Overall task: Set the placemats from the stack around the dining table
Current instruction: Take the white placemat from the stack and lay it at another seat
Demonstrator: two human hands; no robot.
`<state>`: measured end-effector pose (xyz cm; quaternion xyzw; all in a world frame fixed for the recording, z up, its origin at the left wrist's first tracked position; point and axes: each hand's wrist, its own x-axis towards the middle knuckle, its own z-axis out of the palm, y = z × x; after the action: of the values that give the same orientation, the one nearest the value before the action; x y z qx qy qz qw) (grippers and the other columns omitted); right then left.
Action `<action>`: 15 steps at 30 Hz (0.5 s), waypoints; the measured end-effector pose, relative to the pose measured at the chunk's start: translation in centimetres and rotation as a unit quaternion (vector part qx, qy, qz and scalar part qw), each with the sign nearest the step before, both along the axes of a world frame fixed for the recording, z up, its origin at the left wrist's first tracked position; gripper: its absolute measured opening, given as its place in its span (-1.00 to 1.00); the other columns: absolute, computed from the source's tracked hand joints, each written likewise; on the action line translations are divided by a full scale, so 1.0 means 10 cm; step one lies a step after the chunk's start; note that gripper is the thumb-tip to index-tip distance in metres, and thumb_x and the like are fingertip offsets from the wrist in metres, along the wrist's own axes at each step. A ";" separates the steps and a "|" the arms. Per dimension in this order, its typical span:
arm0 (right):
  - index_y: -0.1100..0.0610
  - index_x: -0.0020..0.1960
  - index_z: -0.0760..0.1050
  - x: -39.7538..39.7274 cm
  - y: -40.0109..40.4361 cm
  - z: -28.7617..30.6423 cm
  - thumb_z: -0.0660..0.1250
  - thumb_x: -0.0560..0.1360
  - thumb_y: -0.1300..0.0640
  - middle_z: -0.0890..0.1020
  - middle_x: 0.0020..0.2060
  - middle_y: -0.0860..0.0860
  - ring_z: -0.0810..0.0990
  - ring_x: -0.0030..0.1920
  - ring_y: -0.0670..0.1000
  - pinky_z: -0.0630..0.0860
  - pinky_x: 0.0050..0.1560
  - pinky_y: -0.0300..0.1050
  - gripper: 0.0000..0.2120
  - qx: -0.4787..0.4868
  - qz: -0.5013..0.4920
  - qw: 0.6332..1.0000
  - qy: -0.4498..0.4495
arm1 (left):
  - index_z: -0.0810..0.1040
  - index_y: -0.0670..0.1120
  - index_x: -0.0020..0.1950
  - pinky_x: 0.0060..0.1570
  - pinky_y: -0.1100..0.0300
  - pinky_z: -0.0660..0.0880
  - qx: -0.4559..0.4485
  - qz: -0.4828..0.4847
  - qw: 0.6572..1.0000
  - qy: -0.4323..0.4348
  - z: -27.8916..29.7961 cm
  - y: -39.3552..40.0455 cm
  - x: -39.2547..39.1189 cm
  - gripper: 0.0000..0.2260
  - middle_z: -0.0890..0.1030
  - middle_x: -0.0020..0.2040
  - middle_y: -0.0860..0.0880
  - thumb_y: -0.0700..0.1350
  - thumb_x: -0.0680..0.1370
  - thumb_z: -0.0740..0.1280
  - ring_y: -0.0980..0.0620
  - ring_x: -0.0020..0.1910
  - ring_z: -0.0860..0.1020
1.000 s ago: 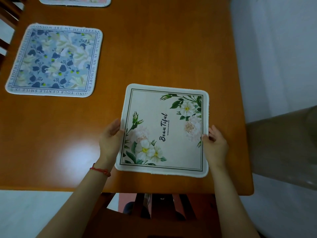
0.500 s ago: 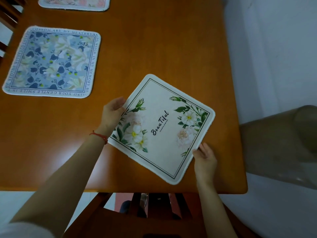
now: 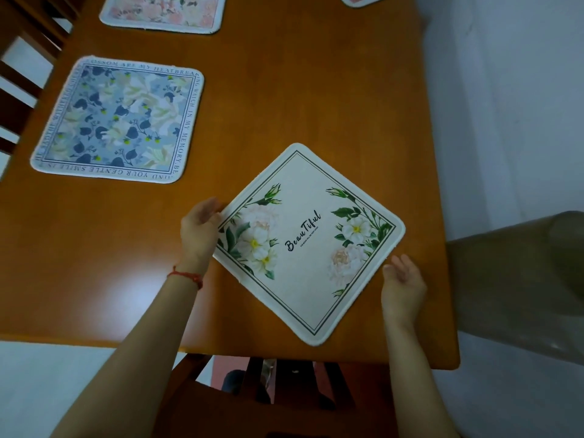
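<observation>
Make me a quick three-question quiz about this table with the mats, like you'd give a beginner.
1. True or false: the cream placemat lies square to the table edge.
2. Which hand touches the cream placemat's corner: A) left hand B) right hand?
3. Fill in: the mat beside the chair on the left is mainly ____ in colour.

Key:
1. False; it sits turned like a diamond.
2. A; the right hand looks just clear of the mat's edge.
3. Blue; that is the blue placemat.
</observation>
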<state>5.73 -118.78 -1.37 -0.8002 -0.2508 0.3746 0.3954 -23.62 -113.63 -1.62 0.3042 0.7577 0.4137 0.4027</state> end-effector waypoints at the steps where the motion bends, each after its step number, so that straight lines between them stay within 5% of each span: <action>1: 0.19 0.38 0.32 0.02 0.07 0.03 0.25 0.52 0.30 0.52 0.25 0.09 0.49 0.23 0.02 0.38 0.12 -0.20 -0.56 0.010 0.012 1.000 -0.014 | 0.46 -0.21 0.29 0.05 0.13 0.46 0.000 0.021 1.000 -0.009 0.01 -0.06 -0.01 -0.69 0.53 0.22 -0.12 -0.31 0.54 0.22 -0.10 0.19 0.49; 9: 0.20 0.38 0.32 0.10 0.67 0.06 0.24 0.53 0.28 0.51 0.25 0.07 0.48 0.19 -0.04 0.39 0.12 -0.22 -0.57 0.070 0.164 0.981 -0.077 | 0.45 -0.20 0.29 -0.16 0.38 0.41 -0.005 0.145 0.986 -0.079 0.11 -0.54 0.19 -0.67 0.53 0.15 -0.11 -0.27 0.52 0.30 0.01 0.06 0.49; 15: 0.17 0.40 0.29 0.11 1.03 -0.01 0.23 0.54 0.26 0.49 0.28 0.05 0.45 0.14 -0.12 0.37 0.06 -0.31 -0.56 0.064 0.260 0.959 -0.097 | 0.42 -0.20 0.32 0.08 0.16 0.38 -0.024 0.183 0.978 -0.102 0.10 -0.85 0.37 -0.60 0.52 0.23 -0.14 -0.28 0.49 0.34 -0.04 0.16 0.48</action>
<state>6.85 -108.48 -1.45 -0.7132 -0.5107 0.3682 0.3082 -19.93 -122.13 -0.64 0.1068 0.7651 0.4910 0.4026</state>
